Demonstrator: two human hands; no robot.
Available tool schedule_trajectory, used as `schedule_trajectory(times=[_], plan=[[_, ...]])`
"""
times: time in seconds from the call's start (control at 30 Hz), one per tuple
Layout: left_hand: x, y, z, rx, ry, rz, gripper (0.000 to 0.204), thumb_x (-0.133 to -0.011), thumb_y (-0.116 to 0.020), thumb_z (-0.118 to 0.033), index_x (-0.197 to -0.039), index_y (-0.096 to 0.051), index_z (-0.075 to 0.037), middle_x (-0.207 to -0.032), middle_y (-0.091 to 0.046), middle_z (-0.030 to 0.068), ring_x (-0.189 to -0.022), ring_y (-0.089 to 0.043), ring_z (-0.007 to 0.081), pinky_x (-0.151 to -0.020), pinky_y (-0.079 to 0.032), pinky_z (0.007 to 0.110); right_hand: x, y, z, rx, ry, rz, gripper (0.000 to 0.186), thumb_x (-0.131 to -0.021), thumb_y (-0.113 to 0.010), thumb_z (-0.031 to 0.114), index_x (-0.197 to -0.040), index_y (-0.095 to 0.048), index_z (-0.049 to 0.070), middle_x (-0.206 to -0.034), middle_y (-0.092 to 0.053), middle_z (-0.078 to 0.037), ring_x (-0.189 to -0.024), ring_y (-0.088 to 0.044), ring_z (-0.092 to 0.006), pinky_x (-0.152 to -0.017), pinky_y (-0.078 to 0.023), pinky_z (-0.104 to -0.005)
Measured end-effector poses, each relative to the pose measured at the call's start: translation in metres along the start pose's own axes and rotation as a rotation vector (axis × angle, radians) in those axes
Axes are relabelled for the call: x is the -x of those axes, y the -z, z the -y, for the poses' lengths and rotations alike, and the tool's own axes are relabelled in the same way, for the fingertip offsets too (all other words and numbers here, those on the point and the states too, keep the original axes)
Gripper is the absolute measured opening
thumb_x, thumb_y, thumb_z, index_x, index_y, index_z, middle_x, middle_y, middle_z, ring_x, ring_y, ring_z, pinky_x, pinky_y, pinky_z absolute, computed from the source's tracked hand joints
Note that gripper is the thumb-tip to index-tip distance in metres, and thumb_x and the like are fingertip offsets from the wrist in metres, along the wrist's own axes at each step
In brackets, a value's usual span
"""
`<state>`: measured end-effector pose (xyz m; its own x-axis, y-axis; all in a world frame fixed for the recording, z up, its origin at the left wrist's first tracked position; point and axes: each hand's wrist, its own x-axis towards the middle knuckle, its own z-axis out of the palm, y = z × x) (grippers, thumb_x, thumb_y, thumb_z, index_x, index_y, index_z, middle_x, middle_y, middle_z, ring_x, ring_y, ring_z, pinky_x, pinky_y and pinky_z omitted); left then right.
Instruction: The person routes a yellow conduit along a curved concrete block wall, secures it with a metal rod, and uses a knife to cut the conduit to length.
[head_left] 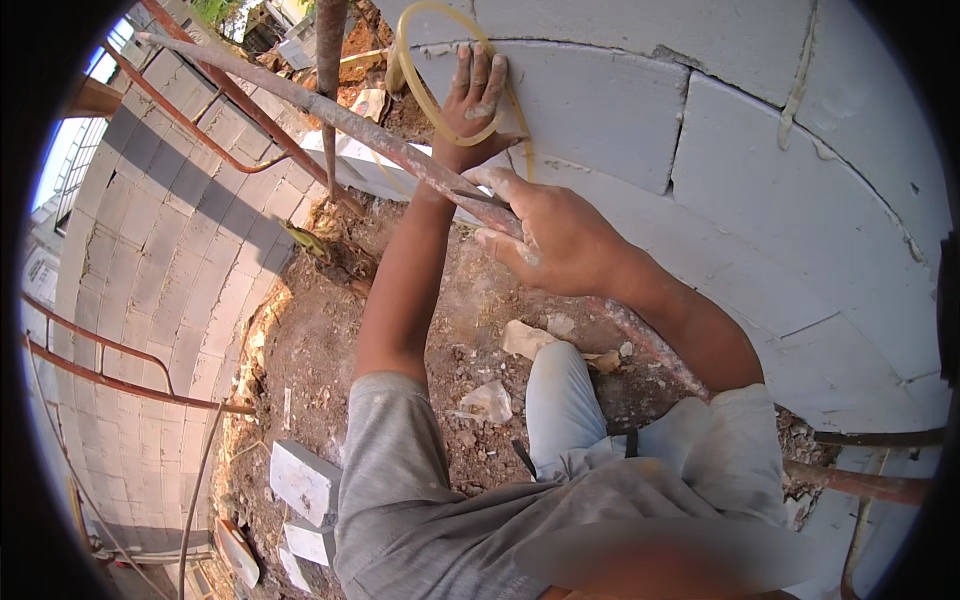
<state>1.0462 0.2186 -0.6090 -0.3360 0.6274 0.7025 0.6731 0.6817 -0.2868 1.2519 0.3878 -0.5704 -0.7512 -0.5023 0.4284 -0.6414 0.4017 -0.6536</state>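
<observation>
My left hand rests against the pale block wall, fingers stretched out and apart. A loop of translucent yellow tubing hangs around it and down the wall. Just below, my right hand is closed on a paint-spattered, rusty diagonal pipe, which crosses in front of my left forearm. A narrow dark strip shows along the pipe at my right fingers; I cannot make out what it is.
An upright pipe and red scaffold frames stand at left, before another block wall. Below me lie rubble-strewn dirt, a stump with a green shoot and loose white blocks. My bent knee shows at bottom.
</observation>
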Motion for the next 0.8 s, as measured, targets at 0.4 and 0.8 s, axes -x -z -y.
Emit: schedule_trajectory(times=[0.4,0.8], plan=[[-0.001,0.001,0.002,0.011,0.026,0.011,0.124,-0.056,-0.089,-0.045,-0.156,-0.022,-0.014,-0.161,-0.018,0.0177,-0.15,-0.015,0.0359,-0.112,-0.039,0.046,0.0,-0.006,-0.012,-0.03,0.11,-0.075,0.052,-0.089,-0.064,0.017,-0.133,-0.043,-0.003,-0.091,-0.065,-0.028,-0.087,-0.066,-0.0446,-0.075,-0.052,-0.046],[0.002,0.002,0.004,0.024,0.038,0.002,0.121,-0.059,-0.088,-0.046,-0.157,-0.022,-0.018,-0.163,-0.017,0.0145,-0.15,-0.015,0.0334,-0.11,-0.04,0.047,0.0,-0.003,-0.01,-0.108,0.045,0.002,0.059,-0.086,-0.063,0.017,-0.137,-0.04,-0.005,-0.105,-0.064,-0.029,-0.096,-0.064,-0.0445,-0.083,-0.051,-0.0499]])
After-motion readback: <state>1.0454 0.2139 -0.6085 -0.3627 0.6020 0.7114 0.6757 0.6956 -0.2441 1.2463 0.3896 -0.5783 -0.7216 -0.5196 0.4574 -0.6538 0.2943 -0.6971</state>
